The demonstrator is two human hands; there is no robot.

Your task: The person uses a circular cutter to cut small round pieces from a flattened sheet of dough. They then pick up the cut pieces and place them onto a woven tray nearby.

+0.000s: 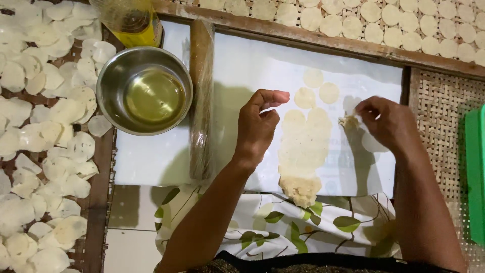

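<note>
A white board [242,71] lies in front of me with a flattened strip of pale dough [303,151] down its middle and a thicker lump [301,189] at the near end. Three round dough discs [313,78] sit at the strip's far end. My left hand [257,124] hovers just left of the strip, fingers curled and holding nothing. My right hand [386,121] pinches a small scrap of dough [348,121] to the right of the strip. A translucent disc [373,144] lies under that hand.
A plastic-wrapped rolling pin [202,96] lies along the board's left side. A steel bowl of yellow oil [145,91] and an oil bottle [132,23] stand further left. Many thin white discs [45,126] dry on woven trays at left and the far edge [404,25]. A green object [476,172] is at right.
</note>
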